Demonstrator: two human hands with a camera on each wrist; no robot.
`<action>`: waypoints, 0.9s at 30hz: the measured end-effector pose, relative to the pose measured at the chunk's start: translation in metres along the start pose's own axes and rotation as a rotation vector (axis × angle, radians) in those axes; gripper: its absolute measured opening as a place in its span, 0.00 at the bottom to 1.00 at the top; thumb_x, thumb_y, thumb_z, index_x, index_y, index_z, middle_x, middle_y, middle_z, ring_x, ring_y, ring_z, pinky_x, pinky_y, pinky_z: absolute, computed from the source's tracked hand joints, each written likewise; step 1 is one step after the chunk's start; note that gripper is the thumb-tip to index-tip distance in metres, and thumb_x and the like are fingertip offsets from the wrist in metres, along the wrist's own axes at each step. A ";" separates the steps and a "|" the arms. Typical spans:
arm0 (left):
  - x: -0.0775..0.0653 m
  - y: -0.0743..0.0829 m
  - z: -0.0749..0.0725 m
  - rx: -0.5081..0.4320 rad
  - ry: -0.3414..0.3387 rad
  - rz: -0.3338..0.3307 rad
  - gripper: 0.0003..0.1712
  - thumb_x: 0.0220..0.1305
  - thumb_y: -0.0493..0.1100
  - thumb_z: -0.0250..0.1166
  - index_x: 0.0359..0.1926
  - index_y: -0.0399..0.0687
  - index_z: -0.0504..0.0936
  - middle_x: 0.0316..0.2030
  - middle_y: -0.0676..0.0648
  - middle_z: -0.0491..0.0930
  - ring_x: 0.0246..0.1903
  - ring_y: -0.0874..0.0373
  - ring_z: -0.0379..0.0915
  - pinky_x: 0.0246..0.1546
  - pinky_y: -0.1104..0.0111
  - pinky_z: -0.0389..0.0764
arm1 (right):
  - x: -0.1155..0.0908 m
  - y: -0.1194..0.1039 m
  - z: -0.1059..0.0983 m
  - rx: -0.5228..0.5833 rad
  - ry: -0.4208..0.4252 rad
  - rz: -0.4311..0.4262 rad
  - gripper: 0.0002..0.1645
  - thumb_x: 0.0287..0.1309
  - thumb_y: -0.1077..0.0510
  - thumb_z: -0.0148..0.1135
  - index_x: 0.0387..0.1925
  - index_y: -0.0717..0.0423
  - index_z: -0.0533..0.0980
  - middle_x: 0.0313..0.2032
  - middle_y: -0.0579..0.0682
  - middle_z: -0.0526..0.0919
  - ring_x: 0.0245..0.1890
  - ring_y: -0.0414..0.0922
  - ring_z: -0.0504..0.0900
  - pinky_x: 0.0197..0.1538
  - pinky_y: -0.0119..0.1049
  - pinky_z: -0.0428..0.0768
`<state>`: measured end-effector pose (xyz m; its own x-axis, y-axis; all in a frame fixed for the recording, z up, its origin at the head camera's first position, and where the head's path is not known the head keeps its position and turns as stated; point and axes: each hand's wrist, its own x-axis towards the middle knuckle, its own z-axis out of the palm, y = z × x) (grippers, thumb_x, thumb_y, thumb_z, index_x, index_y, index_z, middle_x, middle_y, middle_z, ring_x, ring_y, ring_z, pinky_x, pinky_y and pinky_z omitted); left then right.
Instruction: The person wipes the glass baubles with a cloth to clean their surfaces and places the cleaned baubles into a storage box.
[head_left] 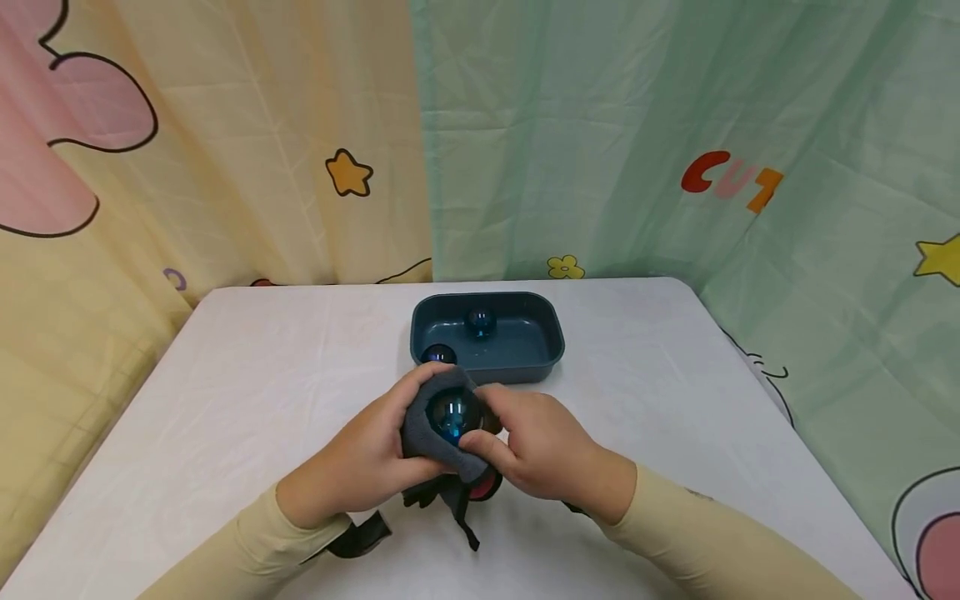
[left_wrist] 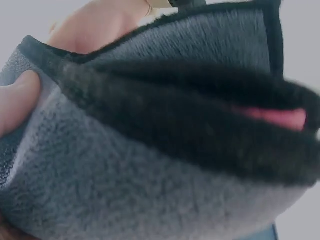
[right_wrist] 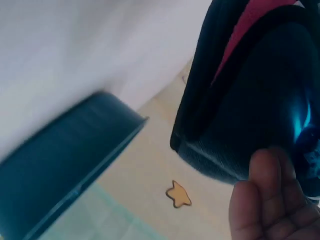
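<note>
A shiny dark blue ball [head_left: 453,414] sits in a grey cloth [head_left: 427,433], between both hands in the middle of the head view. My left hand [head_left: 375,450] grips the cloth around the ball from the left. My right hand [head_left: 543,437] holds the ball from the right, its thumb at the ball's lower edge. Folds of the grey cloth [left_wrist: 150,165], with black edging and a pinkish-red inside, fill the left wrist view. In the right wrist view, fingers [right_wrist: 265,175] of the right hand lie against the dark cloth [right_wrist: 250,100] beside a blue gleam.
A dark teal rectangular tray [head_left: 551,346] stands behind the hands on the white-covered table [head_left: 285,375]. It holds one blue ball [head_left: 481,322] near the back and another ball [head_left: 438,354] at the front left. Patterned curtains [head_left: 562,142] enclose the table's back and sides.
</note>
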<state>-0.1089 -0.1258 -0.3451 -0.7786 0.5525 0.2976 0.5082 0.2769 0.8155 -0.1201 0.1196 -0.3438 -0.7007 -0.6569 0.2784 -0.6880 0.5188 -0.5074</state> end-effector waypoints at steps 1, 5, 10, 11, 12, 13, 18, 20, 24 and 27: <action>0.000 -0.001 0.000 -0.012 0.005 0.007 0.53 0.60 0.38 0.80 0.79 0.53 0.59 0.68 0.47 0.76 0.61 0.56 0.78 0.63 0.68 0.80 | 0.000 -0.001 -0.001 -0.049 0.019 -0.036 0.29 0.74 0.46 0.63 0.66 0.60 0.72 0.44 0.47 0.89 0.40 0.37 0.88 0.45 0.33 0.86; -0.001 -0.002 -0.002 -0.039 0.024 0.023 0.53 0.59 0.36 0.80 0.79 0.50 0.59 0.69 0.46 0.74 0.62 0.55 0.79 0.62 0.70 0.80 | -0.001 0.000 -0.005 -0.220 0.077 -0.216 0.41 0.66 0.54 0.73 0.74 0.61 0.65 0.51 0.51 0.88 0.48 0.43 0.89 0.52 0.38 0.87; -0.001 -0.001 -0.001 -0.068 0.007 0.010 0.52 0.61 0.37 0.79 0.79 0.52 0.59 0.71 0.45 0.72 0.65 0.53 0.75 0.62 0.70 0.80 | -0.001 0.002 -0.005 -0.354 0.137 -0.344 0.40 0.59 0.60 0.78 0.70 0.60 0.70 0.47 0.51 0.90 0.46 0.43 0.89 0.52 0.37 0.87; -0.001 0.000 -0.001 -0.068 0.000 0.001 0.52 0.61 0.37 0.79 0.79 0.52 0.58 0.71 0.45 0.72 0.65 0.53 0.76 0.63 0.70 0.80 | -0.001 0.001 -0.005 -0.344 0.130 -0.328 0.39 0.60 0.59 0.78 0.69 0.60 0.70 0.48 0.50 0.90 0.46 0.43 0.89 0.53 0.36 0.87; -0.001 0.000 -0.001 -0.061 -0.006 -0.007 0.52 0.61 0.37 0.79 0.79 0.52 0.58 0.71 0.45 0.72 0.64 0.53 0.76 0.63 0.70 0.80 | -0.001 0.001 -0.005 -0.320 0.114 -0.300 0.38 0.62 0.58 0.77 0.69 0.61 0.70 0.48 0.50 0.90 0.45 0.41 0.89 0.52 0.36 0.87; -0.001 0.001 0.000 -0.052 -0.012 -0.017 0.52 0.61 0.38 0.79 0.79 0.53 0.58 0.70 0.46 0.73 0.64 0.54 0.77 0.63 0.70 0.80 | -0.002 0.001 -0.004 -0.279 0.085 -0.256 0.37 0.63 0.57 0.75 0.68 0.63 0.70 0.47 0.50 0.91 0.43 0.40 0.89 0.50 0.34 0.87; -0.003 0.002 0.002 0.046 -0.034 -0.062 0.53 0.60 0.39 0.79 0.79 0.57 0.58 0.65 0.49 0.78 0.58 0.58 0.80 0.62 0.67 0.81 | -0.003 0.002 0.001 0.064 -0.069 0.012 0.20 0.77 0.50 0.61 0.56 0.63 0.75 0.31 0.45 0.87 0.29 0.33 0.81 0.33 0.29 0.80; -0.003 0.001 0.003 0.066 -0.032 -0.065 0.53 0.60 0.39 0.80 0.79 0.57 0.59 0.64 0.50 0.78 0.57 0.59 0.79 0.62 0.66 0.80 | -0.002 0.002 0.003 0.130 -0.078 0.064 0.17 0.79 0.49 0.57 0.50 0.61 0.77 0.27 0.43 0.83 0.27 0.31 0.77 0.31 0.29 0.77; -0.003 -0.001 0.001 0.029 -0.006 -0.032 0.53 0.59 0.40 0.81 0.78 0.56 0.60 0.65 0.50 0.78 0.59 0.57 0.79 0.63 0.67 0.80 | -0.001 -0.002 0.003 0.049 -0.043 0.063 0.21 0.77 0.45 0.59 0.56 0.57 0.78 0.35 0.42 0.86 0.33 0.33 0.82 0.39 0.31 0.82; -0.003 -0.002 -0.002 -0.020 0.010 -0.002 0.53 0.59 0.38 0.80 0.78 0.55 0.60 0.68 0.47 0.76 0.60 0.56 0.79 0.63 0.69 0.80 | -0.002 -0.006 -0.001 -0.055 -0.016 -0.020 0.31 0.75 0.45 0.63 0.69 0.57 0.71 0.48 0.45 0.89 0.44 0.37 0.87 0.50 0.35 0.86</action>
<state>-0.1084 -0.1298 -0.3465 -0.7832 0.5442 0.3008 0.4993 0.2620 0.8259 -0.1152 0.1182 -0.3406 -0.6837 -0.6759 0.2751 -0.7117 0.5343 -0.4561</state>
